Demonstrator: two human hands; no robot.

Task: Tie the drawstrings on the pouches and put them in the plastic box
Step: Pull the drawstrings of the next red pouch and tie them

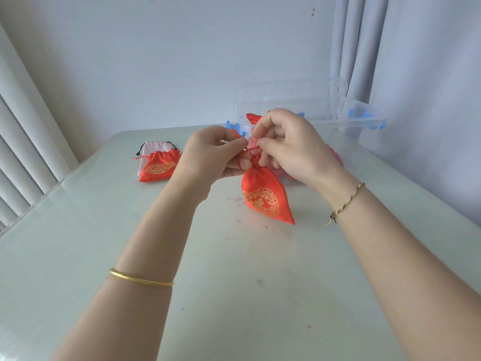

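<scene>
Head view: your left hand (216, 155) and right hand (291, 147) pinch drawstring (251, 149) of red pouch (263, 196), mid-knot. Next: tighten, carry to plastic box (351, 121) at table's far edge.

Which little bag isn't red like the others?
The pale pink pouch with black drawstrings, at the far left. It lies under a red pouch; the others in view are red, some with gold patterns.

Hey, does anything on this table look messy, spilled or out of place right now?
Small pink-red flecks are scattered on the table left of the red pouch being tied, with a few more nearer the camera. They look like loose crumbs or lint. Nothing else stands out.
</scene>
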